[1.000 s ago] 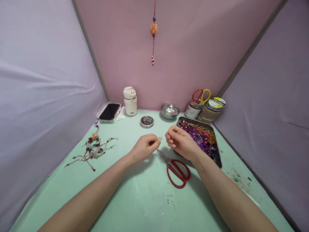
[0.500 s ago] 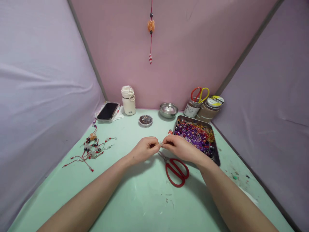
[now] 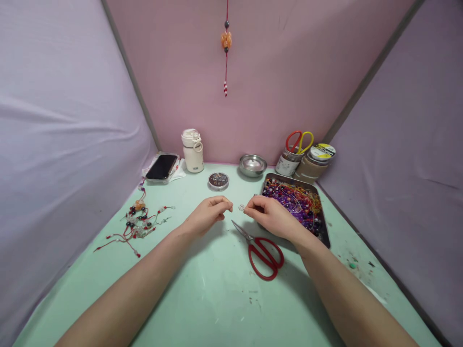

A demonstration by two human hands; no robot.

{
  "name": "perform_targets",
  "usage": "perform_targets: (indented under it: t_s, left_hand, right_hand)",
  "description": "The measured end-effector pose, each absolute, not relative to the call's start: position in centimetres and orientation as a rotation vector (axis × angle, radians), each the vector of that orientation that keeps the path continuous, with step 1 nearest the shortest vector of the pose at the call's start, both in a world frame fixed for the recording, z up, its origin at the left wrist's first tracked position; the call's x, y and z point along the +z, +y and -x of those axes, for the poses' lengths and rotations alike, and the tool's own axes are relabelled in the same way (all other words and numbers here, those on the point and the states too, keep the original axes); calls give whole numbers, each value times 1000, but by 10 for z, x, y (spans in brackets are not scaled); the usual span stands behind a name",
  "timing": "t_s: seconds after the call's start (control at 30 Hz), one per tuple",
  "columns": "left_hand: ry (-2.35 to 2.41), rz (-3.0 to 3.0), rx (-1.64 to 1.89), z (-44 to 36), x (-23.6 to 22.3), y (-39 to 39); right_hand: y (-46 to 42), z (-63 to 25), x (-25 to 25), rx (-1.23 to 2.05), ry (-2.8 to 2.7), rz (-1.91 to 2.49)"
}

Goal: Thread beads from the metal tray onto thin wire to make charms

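Left hand (image 3: 207, 215) had drawn away from right hand (image 3: 272, 216), which pinched clear beadwork (image 3: 241, 207) by its edge, probably keeping it visible between them. Left fingertips (image 3: 229, 207) met; couldn't tell if gripping anything. Scissors (image 3: 265, 258) lay near, likely for reach.

A pale green tabletop, most of its things toward the back.
At the back-left corner lie a white sheet (image 3: 180, 172) and a clear plastic case (image 3: 155, 179); a cream lidded bottle (image 3: 194, 160) and a shallow silvery steel bowl (image 3: 252, 167) stand along the back edge, a round dark-topped tin (image 3: 218, 181) before them. Two jars, one white-labelled (image 3: 287, 165), one brown-wrapped (image 3: 308, 168), stand at the back-right corner. A dark rectangular metal bead tray (image 3: 327, 236) flanks the right edge, red-handled steel scissors (image 3: 265, 259) mid-table, beaded red cords (image 3: 135, 222) by the left edge.
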State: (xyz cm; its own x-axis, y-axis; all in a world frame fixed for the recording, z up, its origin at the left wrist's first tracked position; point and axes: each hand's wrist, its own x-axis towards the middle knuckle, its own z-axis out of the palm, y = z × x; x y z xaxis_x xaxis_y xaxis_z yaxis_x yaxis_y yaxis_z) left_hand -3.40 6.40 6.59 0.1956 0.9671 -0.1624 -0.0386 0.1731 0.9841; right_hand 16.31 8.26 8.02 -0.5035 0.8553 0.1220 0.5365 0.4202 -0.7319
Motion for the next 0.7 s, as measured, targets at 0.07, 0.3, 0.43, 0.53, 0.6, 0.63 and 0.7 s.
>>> perform_targets:
  t_s: [0.07, 0.3, 0.43, 0.53, 0.6, 0.63, 0.7]
  left_hand:
    - [1012, -958, 1050, 33, 64, 65]
    - [734, -585, 1194, 27, 65, 64]
    - [715, -634, 1268, 25, 65, 64]
    - [708, -699, 1283, 26, 65, 63]
    - [703, -735, 1285, 26, 66, 63]
    - [703, -746, 1287, 26, 67, 62]
    - [711, -760, 1297, 26, 68, 61]
  right_hand:
    - [81, -160, 80, 853, -2174, 1162]
    - [74, -146, 77, 725, -2106, 1093]
    - [73, -142, 74, 788, -2010, 1058]
    - [74, -141, 72, 951, -1898, 1060]
    - [74, -140, 72, 1076, -1826, 1060]
    - [75, -139, 71, 1135, -1795, 1061]
    - [75, -138, 70, 1235, -1734, 1069]
